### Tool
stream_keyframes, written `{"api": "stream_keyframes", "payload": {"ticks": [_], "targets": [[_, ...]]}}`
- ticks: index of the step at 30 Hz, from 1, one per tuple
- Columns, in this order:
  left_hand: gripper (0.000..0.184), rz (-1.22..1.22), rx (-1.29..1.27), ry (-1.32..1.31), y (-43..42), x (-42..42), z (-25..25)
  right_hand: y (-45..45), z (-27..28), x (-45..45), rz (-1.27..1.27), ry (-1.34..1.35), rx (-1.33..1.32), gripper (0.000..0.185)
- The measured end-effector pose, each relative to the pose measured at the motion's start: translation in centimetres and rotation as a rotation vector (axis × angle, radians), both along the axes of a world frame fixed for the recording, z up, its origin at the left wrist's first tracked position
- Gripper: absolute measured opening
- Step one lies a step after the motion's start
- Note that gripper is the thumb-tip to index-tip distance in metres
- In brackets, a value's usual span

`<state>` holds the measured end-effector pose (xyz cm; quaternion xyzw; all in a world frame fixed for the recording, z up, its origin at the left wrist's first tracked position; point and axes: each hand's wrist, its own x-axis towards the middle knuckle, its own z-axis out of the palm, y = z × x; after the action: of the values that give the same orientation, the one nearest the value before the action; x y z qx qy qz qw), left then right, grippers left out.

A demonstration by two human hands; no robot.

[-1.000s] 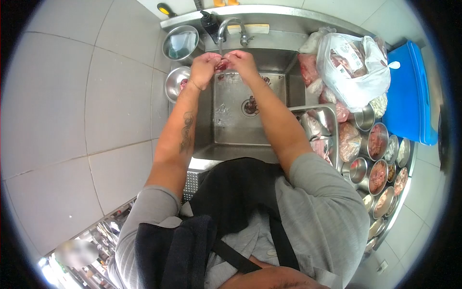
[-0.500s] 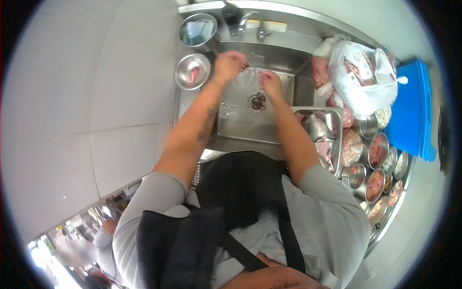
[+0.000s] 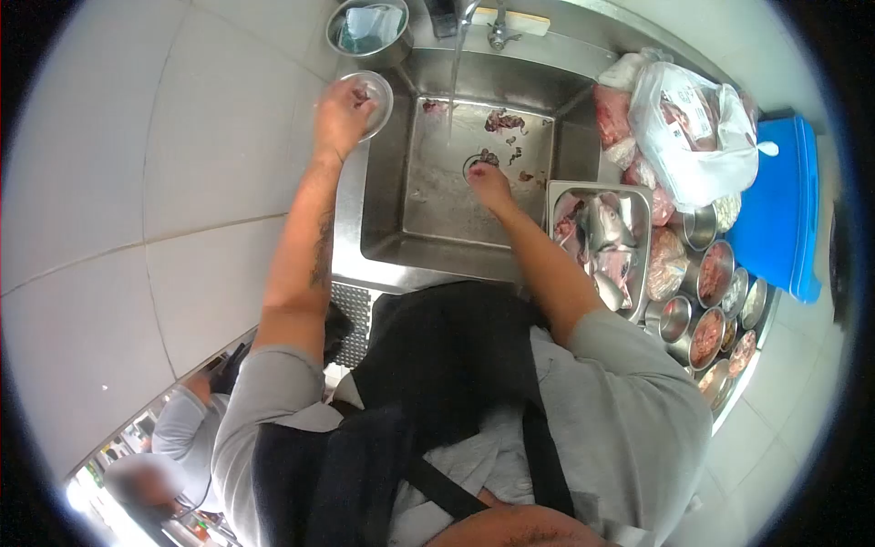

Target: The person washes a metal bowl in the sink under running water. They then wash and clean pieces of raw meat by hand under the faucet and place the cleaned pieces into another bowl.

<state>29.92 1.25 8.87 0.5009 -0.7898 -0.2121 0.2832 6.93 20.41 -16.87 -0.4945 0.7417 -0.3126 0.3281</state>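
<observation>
My left hand (image 3: 343,117) is over a small metal bowl (image 3: 382,116) at the sink's left edge, fingers curled down inside it. Something reddish shows by the fingertips, too small to name. Down in the steel sink (image 3: 437,214), my right hand (image 3: 492,188) is closed beside the drain, against dark scraps (image 3: 489,158); whatever its fingers hold is hidden. More dark red scraps (image 3: 504,120) lie on the sink floor. Water runs from the faucet (image 3: 467,11) at the back.
A metal tray of cut fish (image 3: 609,223) stands right of the sink. Beyond it are a white plastic bag (image 3: 688,137), a blue lid or bin (image 3: 784,210) and several metal bowls of food (image 3: 708,333). A metal pot (image 3: 369,36) stands back left. Another person (image 3: 187,428) is at lower left.
My left hand has moved from the sink to the small bowl. My right hand has come down to the drain. Scraps now show across the sink floor, and the view has shifted.
</observation>
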Motion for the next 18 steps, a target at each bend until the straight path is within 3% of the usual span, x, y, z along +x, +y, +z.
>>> {"api": "stream_keyframes", "payload": {"ticks": [2,4,5,7,8,11,13,14,16,18], "targets": [[0.024,0.083,-0.141,-0.052,1.6,1.2,-1.7,-3.8,-0.2,0.3,-0.006,-0.037,0.093,0.021],[0.023,0.079,-0.289,-0.138,5.1,3.4,-4.5,-8.4,-2.7,0.3,-0.174,-0.693,0.147,0.020],[0.022,0.007,-0.295,-0.163,7.3,4.7,-6.3,-10.8,-3.4,0.2,-0.160,-0.696,0.163,0.020],[0.025,-0.077,-0.105,-0.179,10.4,6.6,-9.3,-15.7,-3.2,0.3,-0.351,-1.280,0.122,0.018],[0.025,-0.054,-0.106,-0.184,11.0,6.7,-9.5,-17.7,-3.3,0.5,-0.330,-1.282,0.134,0.018],[0.031,-0.059,-0.107,-0.400,11.7,7.4,-10.6,-21.9,-7.3,0.7,-0.504,-1.105,0.297,0.024],[0.038,-0.035,-0.006,-0.428,11.4,8.0,-12.3,-23.4,-15.5,0.2,0.104,0.214,0.100,0.031],[0.038,-0.020,-0.003,-0.426,11.2,8.0,-12.7,-24.4,-15.2,0.6,0.118,0.217,0.098,0.031],[0.038,-0.046,0.030,-0.383,10.9,8.0,-12.0,-25.0,-13.1,1.8,0.165,0.525,0.200,0.037],[0.037,-0.032,0.044,-0.383,10.8,8.0,-11.9,-26.5,-14.5,2.2,0.224,0.506,0.189,0.039]]}}
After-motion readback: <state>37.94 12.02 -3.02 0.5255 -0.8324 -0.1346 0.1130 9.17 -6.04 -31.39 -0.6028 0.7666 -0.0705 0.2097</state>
